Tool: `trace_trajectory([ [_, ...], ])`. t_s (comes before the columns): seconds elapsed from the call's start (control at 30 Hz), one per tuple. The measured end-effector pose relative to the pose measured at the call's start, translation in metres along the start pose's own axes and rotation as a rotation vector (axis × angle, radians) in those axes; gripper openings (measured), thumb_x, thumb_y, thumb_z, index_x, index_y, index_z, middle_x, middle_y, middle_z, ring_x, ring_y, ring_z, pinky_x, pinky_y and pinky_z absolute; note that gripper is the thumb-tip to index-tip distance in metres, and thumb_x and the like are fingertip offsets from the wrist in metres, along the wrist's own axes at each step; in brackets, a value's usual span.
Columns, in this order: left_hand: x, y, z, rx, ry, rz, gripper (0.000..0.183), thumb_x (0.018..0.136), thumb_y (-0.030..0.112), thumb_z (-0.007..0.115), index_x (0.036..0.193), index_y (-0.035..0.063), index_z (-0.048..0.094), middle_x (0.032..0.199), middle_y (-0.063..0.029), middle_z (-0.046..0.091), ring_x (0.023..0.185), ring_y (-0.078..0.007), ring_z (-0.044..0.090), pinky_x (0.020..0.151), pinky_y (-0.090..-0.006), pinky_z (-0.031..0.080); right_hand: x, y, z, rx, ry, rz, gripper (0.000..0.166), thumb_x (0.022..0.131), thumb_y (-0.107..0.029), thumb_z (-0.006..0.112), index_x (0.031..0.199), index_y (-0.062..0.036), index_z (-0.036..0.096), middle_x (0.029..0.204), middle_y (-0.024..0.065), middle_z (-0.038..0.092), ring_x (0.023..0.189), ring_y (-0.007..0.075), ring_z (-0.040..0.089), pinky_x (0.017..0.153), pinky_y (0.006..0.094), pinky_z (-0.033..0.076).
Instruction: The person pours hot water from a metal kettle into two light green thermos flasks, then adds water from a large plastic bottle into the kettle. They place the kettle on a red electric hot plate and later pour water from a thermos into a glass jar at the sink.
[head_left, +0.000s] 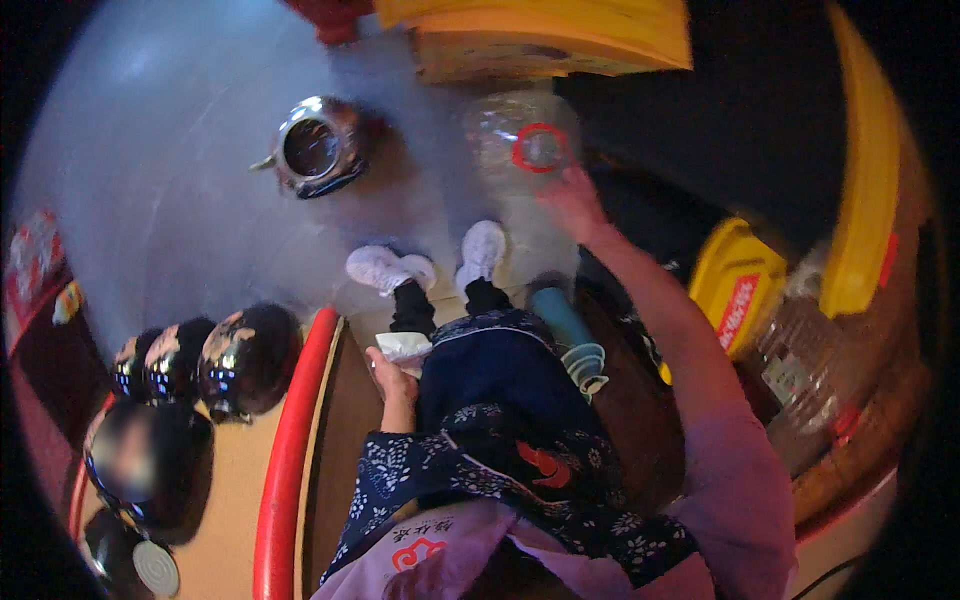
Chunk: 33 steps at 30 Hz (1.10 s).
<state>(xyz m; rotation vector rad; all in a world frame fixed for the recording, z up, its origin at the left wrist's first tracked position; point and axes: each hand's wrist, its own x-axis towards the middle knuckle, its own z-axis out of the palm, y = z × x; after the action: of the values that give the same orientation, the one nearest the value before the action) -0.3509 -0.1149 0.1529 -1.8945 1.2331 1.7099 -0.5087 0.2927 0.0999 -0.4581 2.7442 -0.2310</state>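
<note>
My right hand (574, 199) reaches forward to a clear container with a red ring (538, 148) around its opening, which stands on the floor. Blur hides whether the fingers touch or grip the ring. Low at my left side, my left hand (396, 382) holds a white item (405, 346), perhaps a folded cloth or packet. A dark glazed pot (311, 148) with a wide round mouth stands on the grey floor ahead of my shoes. Close to my right leg is a blue-green cylinder (562, 315) beside a stack of cups or bowls (585, 367).
Several dark glazed jars (247, 360) stand on a red-edged counter (289, 465) at my left. A yellow container (735, 289) with a red label and clear plastic-wrapped goods (799, 367) are at my right. An orange-yellow object (555, 37) lies beyond the clear container.
</note>
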Motion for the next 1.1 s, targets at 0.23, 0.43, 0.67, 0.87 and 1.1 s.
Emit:
trace_trajectory([
  [0.23, -0.050, 0.033, 0.070, -0.050, -0.344, -0.091, 0.068, 0.088, 0.063, 0.028, 0.129, 0.0098, 0.040, 0.124, -0.0104, 0.049, 0.110, -0.0330, 0.049, 0.090, -0.0491, 0.042, -0.042, -0.077, -0.086, 0.240, 0.129, 0.353, 0.036, 0.075, -0.027, 0.060, 0.106, -0.0090, 0.057, 0.109, 0.0117, 0.052, 0.107, 0.0305, 0.047, 0.091, 0.0503, 0.036],
  [0.43, -0.027, 0.047, 0.089, 0.183, -1.247, 0.005, 0.064, 0.089, 0.060, 0.027, 0.106, 0.0036, 0.051, 0.105, -0.0146, 0.058, 0.098, -0.0329, 0.055, 0.092, -0.0501, 0.039, -0.201, -0.128, -0.121, 0.804, 0.091, 0.477, 0.027, 0.076, -0.027, 0.060, 0.096, -0.0085, 0.059, 0.092, 0.0131, 0.055, 0.096, 0.0330, 0.050, 0.080, 0.0447, 0.041],
  [0.67, -0.196, 0.041, 0.172, 0.501, -0.870, 0.281, 0.061, 0.090, 0.056, 0.029, 0.095, 0.0010, 0.054, 0.099, -0.0179, 0.059, 0.087, -0.0336, 0.059, 0.083, -0.0440, 0.046, -0.355, -0.115, -0.149, 0.856, 0.651, 0.747, 0.020, 0.074, -0.017, 0.065, 0.091, -0.0072, 0.062, 0.088, 0.0132, 0.059, 0.087, 0.0304, 0.055, 0.075, 0.0395, 0.045],
  [0.87, -0.261, 0.077, 0.188, 0.717, -0.867, 0.398, 0.063, 0.091, 0.057, 0.030, 0.108, 0.0003, 0.050, 0.101, -0.0167, 0.059, 0.091, -0.0298, 0.059, 0.081, -0.0380, 0.046, -0.374, 0.003, -0.293, 0.295, 1.172, 1.072, 0.035, 0.068, -0.017, 0.072, 0.097, -0.0018, 0.059, 0.087, 0.0170, 0.055, 0.085, 0.0351, 0.052, 0.076, 0.0418, 0.042],
  [1.1, -0.223, 0.085, 0.164, 0.351, -1.177, 0.044, 0.056, 0.090, 0.053, 0.039, 0.117, 0.0051, 0.048, 0.113, -0.0114, 0.055, 0.103, -0.0248, 0.053, 0.090, -0.0400, 0.040, -0.315, 0.127, -0.380, 0.256, 0.962, 1.222, 0.090, 0.055, -0.049, 0.079, 0.125, -0.0032, 0.047, 0.115, 0.0202, 0.044, 0.110, 0.0332, 0.042, 0.097, 0.0398, 0.035],
])
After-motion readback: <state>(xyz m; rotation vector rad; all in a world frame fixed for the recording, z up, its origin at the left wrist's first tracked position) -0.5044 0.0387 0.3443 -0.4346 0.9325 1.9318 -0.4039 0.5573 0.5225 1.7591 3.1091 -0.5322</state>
